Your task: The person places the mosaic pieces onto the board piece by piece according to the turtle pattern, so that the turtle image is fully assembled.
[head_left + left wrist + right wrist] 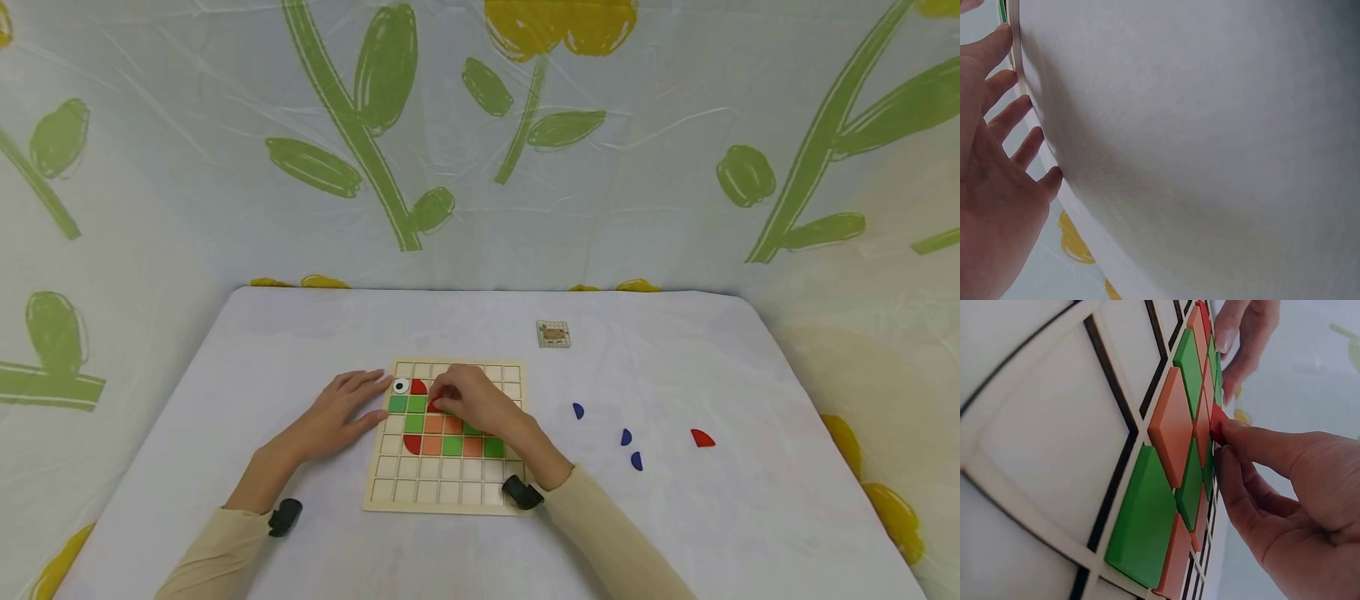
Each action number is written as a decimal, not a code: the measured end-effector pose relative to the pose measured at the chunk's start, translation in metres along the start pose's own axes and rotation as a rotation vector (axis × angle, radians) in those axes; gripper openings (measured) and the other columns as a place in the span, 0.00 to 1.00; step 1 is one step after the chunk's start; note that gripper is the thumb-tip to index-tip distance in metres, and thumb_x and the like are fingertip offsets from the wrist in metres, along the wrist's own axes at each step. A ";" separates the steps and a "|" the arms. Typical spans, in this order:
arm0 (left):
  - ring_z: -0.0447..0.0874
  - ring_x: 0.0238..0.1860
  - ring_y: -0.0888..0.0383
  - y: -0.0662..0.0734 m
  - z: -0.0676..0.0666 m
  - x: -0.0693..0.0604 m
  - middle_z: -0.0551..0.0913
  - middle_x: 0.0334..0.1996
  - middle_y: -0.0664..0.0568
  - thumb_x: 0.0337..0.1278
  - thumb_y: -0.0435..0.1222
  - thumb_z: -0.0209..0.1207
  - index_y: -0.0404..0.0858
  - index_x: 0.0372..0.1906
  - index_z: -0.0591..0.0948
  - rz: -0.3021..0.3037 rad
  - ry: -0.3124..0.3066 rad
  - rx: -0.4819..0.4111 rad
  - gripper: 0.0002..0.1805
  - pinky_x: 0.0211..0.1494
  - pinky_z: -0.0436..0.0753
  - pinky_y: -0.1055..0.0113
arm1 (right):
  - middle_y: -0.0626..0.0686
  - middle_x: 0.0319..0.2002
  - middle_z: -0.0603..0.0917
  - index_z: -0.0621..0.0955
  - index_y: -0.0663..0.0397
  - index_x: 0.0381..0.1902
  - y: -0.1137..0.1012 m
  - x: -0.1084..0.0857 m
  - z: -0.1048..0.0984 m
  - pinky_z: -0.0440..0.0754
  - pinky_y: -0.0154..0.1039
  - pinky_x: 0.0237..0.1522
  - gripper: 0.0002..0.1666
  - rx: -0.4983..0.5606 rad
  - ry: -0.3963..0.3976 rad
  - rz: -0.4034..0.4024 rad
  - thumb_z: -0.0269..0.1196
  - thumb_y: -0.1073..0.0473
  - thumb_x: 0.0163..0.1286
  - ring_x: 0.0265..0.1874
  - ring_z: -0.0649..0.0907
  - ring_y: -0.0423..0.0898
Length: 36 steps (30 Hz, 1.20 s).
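A wooden grid board [442, 509] lies on the table. On it sit green squares [452, 446], orange squares [431, 446], a round eye tile [401, 386], a red quarter-circle tile [417, 387] near the top and another red rounded tile [412, 444] lower down. My right hand [480, 400] is over the board's middle and pinches a red tile [1217, 424] between thumb and fingertips, down at the grid cells beside the green and orange squares. The fingers partly hide its shape. My left hand [333, 421] rests by the board's left edge, fingers extended, fingertips at the rim.
Right of the board lie blue half-round tiles [626, 437] and a loose red quarter-circle tile [702, 438]. A small picture card [553, 334] with a grid lies behind the board to the right. Leaf-printed fabric [600, 217] hangs around the table.
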<state>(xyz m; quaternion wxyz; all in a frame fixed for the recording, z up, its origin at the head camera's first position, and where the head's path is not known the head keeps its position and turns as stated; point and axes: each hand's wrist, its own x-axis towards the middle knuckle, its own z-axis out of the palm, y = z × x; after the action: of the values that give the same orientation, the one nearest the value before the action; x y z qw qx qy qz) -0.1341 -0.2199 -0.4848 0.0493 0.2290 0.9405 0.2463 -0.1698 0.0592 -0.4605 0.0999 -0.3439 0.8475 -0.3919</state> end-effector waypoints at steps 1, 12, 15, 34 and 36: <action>0.57 0.75 0.37 0.000 0.000 0.000 0.66 0.76 0.41 0.73 0.44 0.61 0.40 0.77 0.69 0.001 0.001 0.001 0.33 0.74 0.61 0.34 | 0.52 0.37 0.86 0.88 0.60 0.41 0.000 0.000 0.000 0.81 0.34 0.43 0.04 -0.005 0.001 0.006 0.67 0.68 0.71 0.38 0.82 0.45; 0.57 0.75 0.37 -0.002 0.002 0.002 0.66 0.76 0.42 0.74 0.46 0.60 0.41 0.77 0.69 0.006 0.002 0.000 0.32 0.74 0.61 0.34 | 0.52 0.39 0.86 0.90 0.60 0.44 0.003 -0.002 -0.002 0.81 0.34 0.43 0.07 -0.019 -0.032 0.004 0.66 0.69 0.72 0.40 0.83 0.46; 0.57 0.75 0.37 -0.002 0.002 0.002 0.66 0.76 0.42 0.74 0.46 0.60 0.41 0.77 0.69 0.001 0.001 0.004 0.32 0.74 0.61 0.34 | 0.55 0.41 0.87 0.89 0.62 0.46 0.004 -0.003 -0.003 0.81 0.36 0.46 0.08 -0.018 -0.046 -0.005 0.65 0.69 0.72 0.43 0.84 0.48; 0.58 0.75 0.37 -0.004 0.002 0.000 0.67 0.75 0.40 0.73 0.45 0.61 0.40 0.76 0.70 0.021 0.020 0.023 0.32 0.73 0.61 0.35 | 0.52 0.43 0.86 0.87 0.62 0.46 0.019 -0.034 -0.028 0.85 0.41 0.50 0.08 -0.037 0.081 0.084 0.62 0.66 0.75 0.44 0.84 0.47; 0.58 0.75 0.36 -0.004 0.002 0.000 0.67 0.75 0.40 0.74 0.46 0.61 0.39 0.76 0.70 0.022 0.020 0.021 0.32 0.73 0.61 0.34 | 0.53 0.42 0.86 0.87 0.63 0.46 0.022 -0.038 -0.031 0.85 0.41 0.49 0.07 -0.053 0.101 0.080 0.63 0.67 0.74 0.44 0.84 0.47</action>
<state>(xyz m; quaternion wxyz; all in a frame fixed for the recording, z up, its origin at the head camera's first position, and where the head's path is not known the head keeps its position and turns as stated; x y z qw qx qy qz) -0.1353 -0.2218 -0.4885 0.0348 0.2373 0.9408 0.2394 -0.1664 0.1130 -0.4595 0.0635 -0.2919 0.8746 -0.3819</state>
